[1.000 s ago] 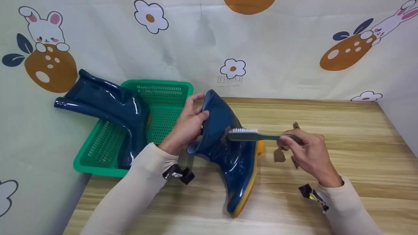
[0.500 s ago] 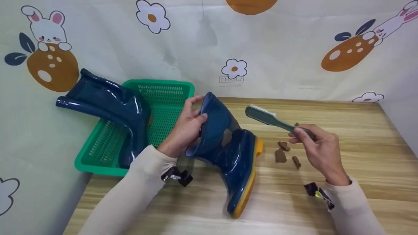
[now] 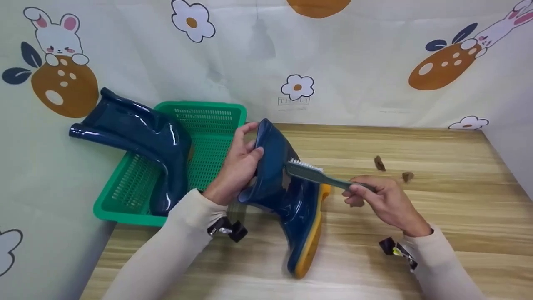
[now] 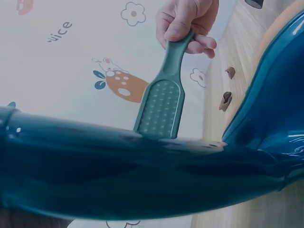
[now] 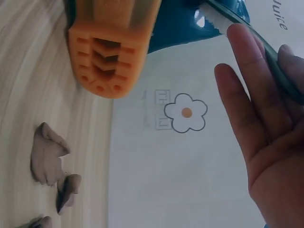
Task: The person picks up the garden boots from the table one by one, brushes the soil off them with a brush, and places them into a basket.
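Observation:
My left hand [image 3: 239,166] grips the open top of a dark blue rubber boot [image 3: 270,166], its thumb on the outside of the rim. The boot stands tilted on the table, its yellow sole facing right. In my right hand [image 3: 383,202] is the handle of a green scrubbing brush [image 3: 306,173], its white bristles partly visible along the upper edge. The brush head meets the side of the shaft, as the left wrist view also shows. Beside it a brown patch [image 3: 286,181] sticks to the boot. The right wrist view shows the heel [image 5: 107,66] and bristles [image 5: 213,20].
To the left stands a green plastic basket [image 3: 129,218] with a second blue boot [image 3: 137,129] leaning out of it. Brown clay-like lumps [image 3: 379,163] lie on the wooden table [image 3: 458,200] right of the boot. A patterned sheet [image 3: 354,50] hangs behind.
The brush lifted off the boot to the upper right, then came back down to the left onto the shaft. The boot's toe has swung slightly left; the left hand keeps its grip.

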`<state>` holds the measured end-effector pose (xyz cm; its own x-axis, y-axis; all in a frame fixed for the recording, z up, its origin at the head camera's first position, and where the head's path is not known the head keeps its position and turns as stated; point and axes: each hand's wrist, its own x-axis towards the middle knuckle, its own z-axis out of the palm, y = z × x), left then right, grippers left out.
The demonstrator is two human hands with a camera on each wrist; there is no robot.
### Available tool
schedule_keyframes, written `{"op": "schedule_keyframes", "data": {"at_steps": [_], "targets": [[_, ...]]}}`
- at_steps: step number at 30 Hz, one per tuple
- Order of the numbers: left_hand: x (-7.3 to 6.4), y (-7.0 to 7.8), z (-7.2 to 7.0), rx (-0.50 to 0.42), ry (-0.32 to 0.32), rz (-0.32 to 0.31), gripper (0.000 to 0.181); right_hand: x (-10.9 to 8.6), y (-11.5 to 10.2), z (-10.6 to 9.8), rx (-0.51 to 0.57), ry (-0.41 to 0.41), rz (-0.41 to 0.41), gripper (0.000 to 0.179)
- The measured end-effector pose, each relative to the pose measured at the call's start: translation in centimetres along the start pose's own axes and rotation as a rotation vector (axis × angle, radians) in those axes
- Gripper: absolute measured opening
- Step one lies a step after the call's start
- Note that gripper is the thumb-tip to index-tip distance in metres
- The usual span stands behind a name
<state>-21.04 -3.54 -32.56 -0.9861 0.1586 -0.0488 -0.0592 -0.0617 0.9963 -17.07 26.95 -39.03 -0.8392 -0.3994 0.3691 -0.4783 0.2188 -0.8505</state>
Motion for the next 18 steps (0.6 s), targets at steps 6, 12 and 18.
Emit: {"op": "schedule_keyframes", "data": {"at_steps": [6, 12, 18], "targets": [[-0.3, 0.1, -0.1, 0.010, -0.009, 0.008, 0.045, -0.2, 0.0, -0.8, -0.032, 0.016, -0.013, 0.017], [-0.3, 0.2, 0.0, 0.022, -0.021, 0.011, 0.045, 0.1, 1.4, -0.4, -0.283, 0.197, -0.222, 0.025], [-0.3, 0.0, 0.0, 0.006, -0.025, 0.013, 0.046, 0.0, 1.5, 0.3, -0.205, 0.066, -0.306, 0.029]]}}
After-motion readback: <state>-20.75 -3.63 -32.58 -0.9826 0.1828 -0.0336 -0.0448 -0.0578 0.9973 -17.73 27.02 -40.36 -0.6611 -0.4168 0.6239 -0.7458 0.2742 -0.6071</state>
